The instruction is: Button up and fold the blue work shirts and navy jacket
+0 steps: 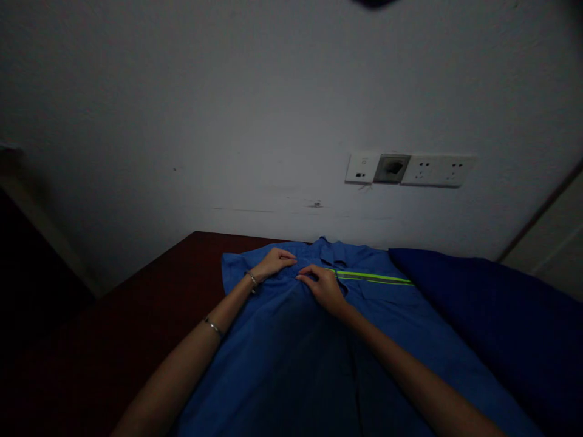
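Observation:
A blue shirt (282, 352) lies spread over a dark red table, its collar (332, 252) at the far side near the wall. A yellow-green stripe (373, 277) crosses its chest on the right. My left hand (274, 263) pinches the shirt's cloth left of the collar, thumb against fingers. Close beside it, my right hand (323, 286) also pinches the cloth, just below the collar. Whether a button sits between the fingers is too small and dark to tell. Two bracelets (252, 280) circle my left wrist and forearm.
The dark red table (182, 273) shows at the left, its far edge against a white wall (228, 121). Dark blue cloth (492, 315) covers the right side, overlapping the shirt. A row of sockets (410, 169) is set in the wall above.

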`<control>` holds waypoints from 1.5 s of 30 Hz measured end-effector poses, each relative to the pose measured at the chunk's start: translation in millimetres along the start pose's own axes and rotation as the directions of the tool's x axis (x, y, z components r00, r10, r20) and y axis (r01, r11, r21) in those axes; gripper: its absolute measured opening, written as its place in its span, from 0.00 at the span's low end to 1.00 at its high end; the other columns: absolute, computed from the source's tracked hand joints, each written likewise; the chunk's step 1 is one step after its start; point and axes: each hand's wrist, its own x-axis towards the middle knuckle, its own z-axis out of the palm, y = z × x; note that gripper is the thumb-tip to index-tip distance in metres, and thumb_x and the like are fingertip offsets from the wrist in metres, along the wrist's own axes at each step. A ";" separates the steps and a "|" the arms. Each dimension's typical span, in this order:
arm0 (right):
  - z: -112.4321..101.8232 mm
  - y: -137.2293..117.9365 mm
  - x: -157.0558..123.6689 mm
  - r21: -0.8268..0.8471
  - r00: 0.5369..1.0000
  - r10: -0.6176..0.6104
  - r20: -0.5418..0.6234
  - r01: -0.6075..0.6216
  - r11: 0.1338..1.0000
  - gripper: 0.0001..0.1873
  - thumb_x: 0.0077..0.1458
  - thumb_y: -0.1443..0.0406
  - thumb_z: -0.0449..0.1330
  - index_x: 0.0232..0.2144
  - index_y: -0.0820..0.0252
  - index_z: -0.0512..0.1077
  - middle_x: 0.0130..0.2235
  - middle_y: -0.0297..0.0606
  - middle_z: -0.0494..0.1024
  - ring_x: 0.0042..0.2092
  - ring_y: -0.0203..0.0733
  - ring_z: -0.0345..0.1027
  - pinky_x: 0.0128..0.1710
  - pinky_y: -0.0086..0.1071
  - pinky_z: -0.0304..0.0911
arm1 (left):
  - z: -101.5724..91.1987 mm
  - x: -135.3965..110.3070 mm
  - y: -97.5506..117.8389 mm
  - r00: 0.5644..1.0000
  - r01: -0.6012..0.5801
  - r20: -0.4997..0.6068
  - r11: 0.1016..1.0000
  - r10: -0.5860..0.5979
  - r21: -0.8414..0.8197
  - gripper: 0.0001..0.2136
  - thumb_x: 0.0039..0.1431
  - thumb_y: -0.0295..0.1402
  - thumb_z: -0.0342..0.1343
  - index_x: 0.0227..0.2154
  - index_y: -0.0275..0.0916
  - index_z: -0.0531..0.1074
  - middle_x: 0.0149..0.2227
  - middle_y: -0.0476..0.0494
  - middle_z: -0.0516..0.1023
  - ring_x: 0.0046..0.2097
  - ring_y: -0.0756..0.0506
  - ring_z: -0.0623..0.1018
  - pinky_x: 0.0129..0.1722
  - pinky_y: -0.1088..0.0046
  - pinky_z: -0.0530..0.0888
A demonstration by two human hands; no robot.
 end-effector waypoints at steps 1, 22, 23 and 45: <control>0.1 0.7 -0.5 -0.017 1.000 -0.013 -0.020 0.013 1.000 0.03 0.49 0.66 0.60 0.28 0.59 0.72 0.30 0.37 0.77 0.33 0.40 0.70 0.36 0.32 0.62 | -2.4 -0.3 0.8 1.000 0.000 0.020 1.000 0.000 0.016 0.15 0.43 0.38 0.58 0.31 0.31 0.76 0.20 0.51 0.70 0.20 0.55 0.61 0.20 0.80 0.57; -4.2 4.6 -5.9 -0.362 0.989 -0.145 -0.016 0.130 0.923 0.05 0.54 0.63 0.55 0.29 0.58 0.69 0.32 0.40 0.73 0.39 0.45 0.60 0.39 0.38 0.53 | -11.7 -2.5 3.8 0.953 -0.159 0.276 0.981 0.123 0.109 0.13 0.46 0.38 0.56 0.29 0.33 0.77 0.20 0.50 0.69 0.23 0.54 0.62 0.22 0.80 0.57; -4.3 3.7 -5.5 -0.372 0.990 -0.144 -0.007 0.131 0.919 0.05 0.54 0.64 0.55 0.29 0.58 0.68 0.32 0.39 0.72 0.39 0.45 0.60 0.39 0.38 0.53 | -11.6 -3.0 4.7 0.950 -0.165 0.286 0.980 0.126 0.115 0.12 0.46 0.37 0.56 0.29 0.33 0.77 0.19 0.51 0.69 0.22 0.55 0.61 0.21 0.80 0.56; -2.5 2.8 -1.0 -0.335 0.993 -0.112 0.029 0.116 0.935 0.01 0.49 0.68 0.56 0.27 0.58 0.66 0.39 0.42 0.73 0.43 0.45 0.64 0.50 0.47 0.52 | -17.8 -8.4 19.4 0.949 -0.151 0.302 0.974 0.093 0.172 0.12 0.44 0.29 0.52 0.32 0.37 0.78 0.20 0.52 0.72 0.21 0.55 0.62 0.20 0.82 0.57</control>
